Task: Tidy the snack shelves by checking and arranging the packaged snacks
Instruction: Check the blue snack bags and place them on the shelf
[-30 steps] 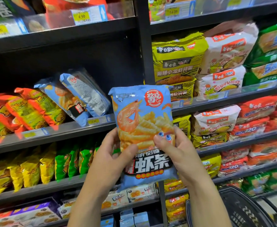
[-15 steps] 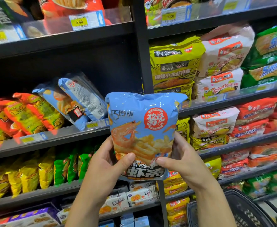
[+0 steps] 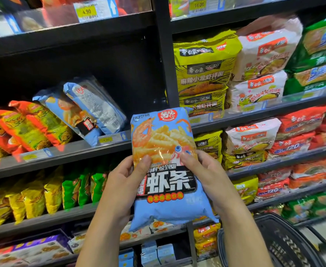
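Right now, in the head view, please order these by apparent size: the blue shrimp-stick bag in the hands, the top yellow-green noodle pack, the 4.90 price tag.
1. blue shrimp-stick bag, largest, but nearest the camera, so true size is unsure
2. top yellow-green noodle pack
3. 4.90 price tag

Basket [image 3: 293, 247] cropped; price tag [image 3: 104, 139] perhaps unreadable.
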Motion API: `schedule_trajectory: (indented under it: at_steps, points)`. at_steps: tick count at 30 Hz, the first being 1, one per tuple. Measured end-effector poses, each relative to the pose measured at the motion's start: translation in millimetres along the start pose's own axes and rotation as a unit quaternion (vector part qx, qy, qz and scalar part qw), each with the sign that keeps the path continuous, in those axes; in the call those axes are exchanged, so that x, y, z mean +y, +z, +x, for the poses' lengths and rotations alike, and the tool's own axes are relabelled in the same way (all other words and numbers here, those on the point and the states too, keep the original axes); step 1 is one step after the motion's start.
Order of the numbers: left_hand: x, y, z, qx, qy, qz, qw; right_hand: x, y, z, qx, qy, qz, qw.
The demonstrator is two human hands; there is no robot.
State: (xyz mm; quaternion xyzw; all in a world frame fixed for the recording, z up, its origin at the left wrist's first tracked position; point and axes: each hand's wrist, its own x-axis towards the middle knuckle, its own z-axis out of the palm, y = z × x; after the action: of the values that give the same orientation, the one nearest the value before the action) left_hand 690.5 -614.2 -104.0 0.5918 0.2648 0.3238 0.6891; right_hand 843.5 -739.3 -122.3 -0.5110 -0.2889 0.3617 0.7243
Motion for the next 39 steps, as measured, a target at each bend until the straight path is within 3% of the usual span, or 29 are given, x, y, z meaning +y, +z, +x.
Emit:
schedule_trajectory:
  at_steps: [8, 16, 20, 25, 27, 29, 33, 39]
  points:
    - [-8, -2, 2, -0.035, -0.005, -0.017, 0.999, 5, 8, 1, 0.036, -0.072, -0.083, 0.993]
    - [-9, -15, 5, -0.053, 0.012, -0.059, 0.997, 9, 4, 4, -0.045, -0.074, 0.022, 0.996]
    - [-5, -10, 1, -0.053, 0.006, -0.086, 0.995, 17, 10, 13, -0.029, -0.047, 0.025, 0.998]
    - [-6, -13, 8, 0.062, 0.108, 0.030, 0.992, 16, 17, 17, 0.120, -0.102, -0.182, 0.971]
    - [-4, -13, 9, 0.110, 0.152, 0.094, 0.978, 13, 20, 15, 0.111, -0.127, -0.190, 0.967]
    - [-1, -9, 9, 0.134, 0.174, 0.162, 0.962, 12, 26, 14, 0.048, -0.123, -0.176, 0.975]
    - [2, 1, 5, 0.080, 0.197, 0.208, 0.955, 4, 45, 16, -0.017, -0.141, -0.157, 0.977]
    - [13, -12, 12, 0.050, 0.248, 0.240, 0.937, -10, 63, 32, 0.016, -0.151, -0.159, 0.976]
